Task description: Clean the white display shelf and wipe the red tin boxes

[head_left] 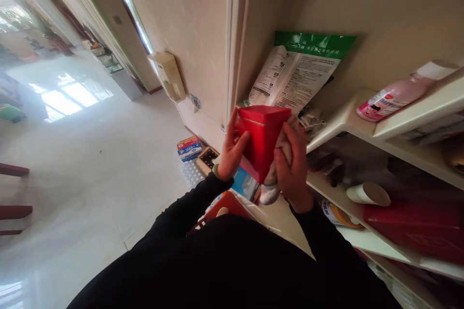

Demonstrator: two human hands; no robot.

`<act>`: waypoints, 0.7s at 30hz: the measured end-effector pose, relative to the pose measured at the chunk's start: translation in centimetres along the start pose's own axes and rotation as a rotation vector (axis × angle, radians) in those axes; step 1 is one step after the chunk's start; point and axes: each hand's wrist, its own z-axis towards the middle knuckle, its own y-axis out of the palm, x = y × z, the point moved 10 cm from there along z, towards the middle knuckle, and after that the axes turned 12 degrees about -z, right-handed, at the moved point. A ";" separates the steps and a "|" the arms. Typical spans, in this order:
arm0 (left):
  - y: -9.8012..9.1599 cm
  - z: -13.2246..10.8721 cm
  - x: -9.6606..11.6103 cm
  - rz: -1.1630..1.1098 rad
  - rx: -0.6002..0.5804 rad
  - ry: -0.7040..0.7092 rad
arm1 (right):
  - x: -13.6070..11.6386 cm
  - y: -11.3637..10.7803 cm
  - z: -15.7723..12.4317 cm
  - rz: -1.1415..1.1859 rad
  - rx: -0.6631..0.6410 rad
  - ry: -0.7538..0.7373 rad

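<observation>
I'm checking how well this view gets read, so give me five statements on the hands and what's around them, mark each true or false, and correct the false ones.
1. The red container is between the left hand and the right hand. True.
2. The pale cloth is in the left hand. False: the right hand holds it, against the container's side.
3. The pink bottle has a white cap. True.
4. The printed packet has a red band along its top. False: the band is green.
5. Both sleeves are black. True.
</observation>
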 end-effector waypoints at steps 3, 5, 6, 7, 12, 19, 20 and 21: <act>-0.4 0.1 -0.1 -0.065 0.017 -0.087 | 1.2 -0.6 -0.1 0.189 -0.024 0.059; 0.3 -0.4 -0.6 -0.104 -0.025 -0.175 | 1.5 -0.9 -0.2 0.266 -0.041 0.105; 0.8 -0.7 -0.8 -0.126 -0.044 -0.217 | 1.5 -1.0 -0.3 0.286 -0.045 0.120; 1.2 -1.1 -1.1 -0.150 -0.055 -0.254 | 1.4 -1.1 -0.3 0.295 -0.046 0.126; 2.0 -2.1 -1.4 -0.217 0.022 -0.299 | 0.2 -1.6 0.5 0.307 -0.009 0.053; 2.4 -2.1 -1.5 -0.121 0.068 -0.182 | -1.8 -3.6 4.8 0.222 0.068 -0.199; 2.4 -2.2 -1.5 -0.121 0.077 -0.167 | -2.2 -3.7 5.0 0.171 0.083 -0.225; 2.4 -2.2 -1.4 -0.126 0.094 -0.148 | -2.5 -3.5 4.8 0.108 0.093 -0.239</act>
